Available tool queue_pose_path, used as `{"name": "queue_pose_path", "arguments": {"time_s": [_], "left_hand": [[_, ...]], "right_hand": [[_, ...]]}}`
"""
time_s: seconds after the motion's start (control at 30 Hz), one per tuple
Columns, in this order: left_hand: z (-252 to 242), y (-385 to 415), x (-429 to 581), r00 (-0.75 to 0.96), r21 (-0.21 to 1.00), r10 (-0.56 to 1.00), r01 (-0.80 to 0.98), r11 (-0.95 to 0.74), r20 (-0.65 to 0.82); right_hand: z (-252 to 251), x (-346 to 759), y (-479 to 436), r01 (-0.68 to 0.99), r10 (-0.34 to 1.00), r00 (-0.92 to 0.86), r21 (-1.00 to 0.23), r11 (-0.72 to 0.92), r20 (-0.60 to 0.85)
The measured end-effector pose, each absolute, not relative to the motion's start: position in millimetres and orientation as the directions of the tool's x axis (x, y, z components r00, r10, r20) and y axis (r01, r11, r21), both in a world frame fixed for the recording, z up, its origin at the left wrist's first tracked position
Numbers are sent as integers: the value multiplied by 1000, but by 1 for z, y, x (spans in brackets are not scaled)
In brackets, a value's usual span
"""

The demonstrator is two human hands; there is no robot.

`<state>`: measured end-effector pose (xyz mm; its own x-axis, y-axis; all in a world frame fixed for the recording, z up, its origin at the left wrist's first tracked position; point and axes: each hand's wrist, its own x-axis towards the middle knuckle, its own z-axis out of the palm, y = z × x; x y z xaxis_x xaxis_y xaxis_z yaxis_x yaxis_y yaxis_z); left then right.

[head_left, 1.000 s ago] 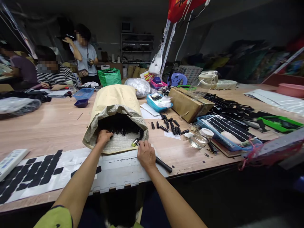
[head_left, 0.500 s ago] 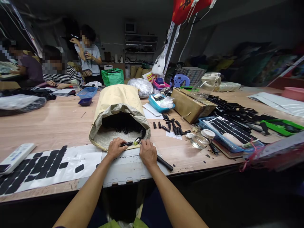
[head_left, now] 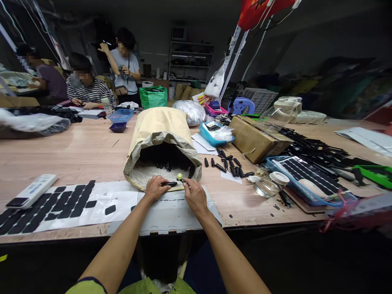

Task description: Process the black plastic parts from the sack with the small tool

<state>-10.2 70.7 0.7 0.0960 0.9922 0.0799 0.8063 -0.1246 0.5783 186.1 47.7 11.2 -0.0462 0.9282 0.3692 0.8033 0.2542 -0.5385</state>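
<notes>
My left hand (head_left: 156,189) is closed on a short black rod-like piece (head_left: 170,184), which points right, just before the mouth of a beige woven sack (head_left: 162,122). Opposite it, my right hand (head_left: 195,197) grips a small hammer (head_left: 180,177) with a round yellow-green face; its handle is mostly hidden by the hand. The hammer head is near the tip of the black piece, raised slightly above it. More black pieces lie inside the dark sack. Both hands are over a grey-white board (head_left: 171,218) at the table's front edge.
Several black pieces (head_left: 228,164) lie loose right of the sack. Beyond are a cardboard box (head_left: 255,141), a glass jar (head_left: 269,185) and a blue tray (head_left: 306,192). On the left are a sheet with black pads (head_left: 119,198) and a white device (head_left: 32,192). Co-workers are at the back left.
The hammer has tipped up and turned, showing its yellow-green face, and its black handle no longer sticks out behind my right hand. My left hand keeps its hold. The whole view has shifted.
</notes>
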Motion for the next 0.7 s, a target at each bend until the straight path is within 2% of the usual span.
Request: {"name": "queue_pose_path", "arguments": {"time_s": [0.1, 0.23, 0.33, 0.53, 0.7], "left_hand": [[-1, 71, -11, 94, 580, 992, 805, -127, 87], [-2, 72, -10, 86, 579, 993, 807, -117, 81], [-1, 72, -10, 85, 583, 994, 804, -113, 74], [0, 70, -10, 76, 582, 994, 806, -105, 74], [0, 71, -10, 77, 594, 994, 797, -109, 78]], "right_hand": [[12, 179, 43, 778, 926, -72, -560, 284, 370], [13, 177, 42, 789, 948, -63, -567, 239, 312], [16, 174, 43, 781, 944, -54, -576, 243, 324], [17, 158, 42, 809, 930, -147, -501, 309, 336], [18, 165, 45, 822, 940, -100, -505, 263, 327]]}}
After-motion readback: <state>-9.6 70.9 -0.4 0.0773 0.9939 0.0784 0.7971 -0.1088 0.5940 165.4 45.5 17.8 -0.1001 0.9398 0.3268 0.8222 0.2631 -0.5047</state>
